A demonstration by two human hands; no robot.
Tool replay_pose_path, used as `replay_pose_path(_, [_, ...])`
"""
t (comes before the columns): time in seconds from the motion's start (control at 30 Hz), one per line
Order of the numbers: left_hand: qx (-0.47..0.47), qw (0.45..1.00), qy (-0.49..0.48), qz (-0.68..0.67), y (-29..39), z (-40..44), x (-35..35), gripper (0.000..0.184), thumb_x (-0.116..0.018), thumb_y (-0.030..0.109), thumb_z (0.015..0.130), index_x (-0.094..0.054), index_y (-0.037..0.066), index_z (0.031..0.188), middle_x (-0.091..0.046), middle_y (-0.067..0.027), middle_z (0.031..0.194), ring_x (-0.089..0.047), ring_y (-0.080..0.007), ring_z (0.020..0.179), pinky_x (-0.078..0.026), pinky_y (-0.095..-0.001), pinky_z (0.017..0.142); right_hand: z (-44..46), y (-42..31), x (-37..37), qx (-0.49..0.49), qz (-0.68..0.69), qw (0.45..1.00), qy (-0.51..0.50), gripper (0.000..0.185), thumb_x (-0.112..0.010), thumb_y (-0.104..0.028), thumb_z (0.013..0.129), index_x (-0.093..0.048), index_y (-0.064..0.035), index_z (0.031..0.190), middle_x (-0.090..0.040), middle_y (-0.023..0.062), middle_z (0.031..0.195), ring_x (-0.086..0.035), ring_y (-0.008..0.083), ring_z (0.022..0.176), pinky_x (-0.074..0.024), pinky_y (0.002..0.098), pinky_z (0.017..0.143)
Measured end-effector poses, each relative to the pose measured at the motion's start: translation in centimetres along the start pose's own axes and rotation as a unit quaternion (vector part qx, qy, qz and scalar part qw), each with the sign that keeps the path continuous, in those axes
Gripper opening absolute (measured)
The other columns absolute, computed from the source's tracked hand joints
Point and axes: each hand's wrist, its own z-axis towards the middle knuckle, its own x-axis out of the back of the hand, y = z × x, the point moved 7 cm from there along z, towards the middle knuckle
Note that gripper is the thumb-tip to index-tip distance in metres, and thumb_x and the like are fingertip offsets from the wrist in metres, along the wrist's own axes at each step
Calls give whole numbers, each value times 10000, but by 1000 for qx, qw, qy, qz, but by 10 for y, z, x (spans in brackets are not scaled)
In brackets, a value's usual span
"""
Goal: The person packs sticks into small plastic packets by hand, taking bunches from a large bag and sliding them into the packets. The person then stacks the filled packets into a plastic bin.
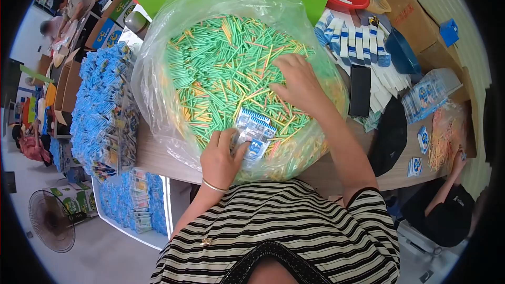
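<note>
A large clear plastic bag [152, 73] stands wide open on the table in front of me, filled with loose thin sticks [226, 47], mostly green with some yellow and pink. My left hand [218, 160] is closed on small blue-and-white printed packets [256, 131] with clear parts, over the near side of the sticks. Toward the bag's right side, my right hand [300, 81] reaches down at the sticks, thumb and forefinger apart. Its other fingers are partly hidden, and no held stick can be made out.
A tall stack of blue packets [105, 110] stands left of the bag, with a bin of more packets [139, 200] below. Right lie a black phone [360, 90], white-and-blue cards [363, 42] and a dark cap [388, 137]. A co-worker's arm [447, 184] reaches toward orange sticks [444, 137].
</note>
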Motion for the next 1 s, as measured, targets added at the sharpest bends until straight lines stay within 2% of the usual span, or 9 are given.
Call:
replay_pose_path(0.1, [27,999,-24,-17,-5,-1,-7,383,-826,217,774,-618,66,1058,-603,-105,864,-610,-279,676,-486,-366,561,15,-4,-10,5,-16,1000,4,448,-734,-171,753,-594,-22,1152,-552,165,1243,-467,362,1244,-360,469,1052])
replay_pose_path(0.2, [27,999,-34,-20,-6,1,-7,391,-829,220,773,-611,63,1058,-595,-105,861,-604,-269,642,-482,-359,539,24,-1,-19,-42,-47,996,-60,395,-724,-174,758,-584,-16,1092,-545,159,1214,-464,350,1232,-342,477,1061])
replay_pose_path(0.47, [35,998,-45,-38,-11,3,-14,418,-842,222,762,-597,55,1056,-599,-110,866,-605,-257,607,-494,-348,526,9,6,-29,-1,-59,998,-28,299,-674,-142,818,-562,5,1053,-547,167,1182,-471,352,1208,-320,481,1062])
replay_pose_path(0.63, [56,995,-55,-60,-11,9,-20,429,-847,213,758,-598,52,1067,-619,-123,897,-623,-245,645,-507,-352,543,12,12,-30,7,-99,995,1,249,-621,-117,885,-558,22,1082,-590,174,1099,-543,362,1106,-383,462,1018])
replay_pose_path(0.73, [28,998,-42,-41,-3,17,-14,399,-829,198,781,-613,42,1078,-625,-125,889,-624,-241,663,-508,-346,563,16,34,-18,-147,100,984,-31,229,-575,-133,955,-562,34,1112,-628,157,990,-615,297,958,-467,404,921])
replay_pose_path(0.77, [15,999,-38,-33,2,21,-12,384,-820,191,793,-620,38,1083,-628,-127,885,-625,-239,672,-509,-343,573,18,34,-12,-146,98,984,-28,229,-575,-133,955,-562,34,1112,-628,157,990,-615,297,958,-467,404,921])
replay_pose_path(0.87, [-21,996,18,-87,16,46,1,350,-797,163,814,-650,30,1102,-630,-116,865,-614,-224,676,-502,-324,599,18,37,2,-192,371,908,45,226,-547,-168,996,-573,29,1105,-639,134,924,-617,195,849,-503,347,804])
replay_pose_path(0.93, [-37,992,46,-112,26,70,7,335,-786,150,825,-665,27,1112,-631,-111,855,-608,-216,677,-499,-315,613,17,23,8,-174,396,901,31,225,-545,-170,1000,-574,27,1104,-637,119,914,-605,171,845,-497,334,798])
replay_pose_path(1.0, [26,959,44,-279,28,97,1,273,-736,86,843,-692,7,1101,-630,-112,830,-617,-253,716,-490,-338,636,13,5,8,-144,445,884,3,222,-540,-175,1008,-574,23,1102,-632,89,895,-581,124,837,-486,309,784])
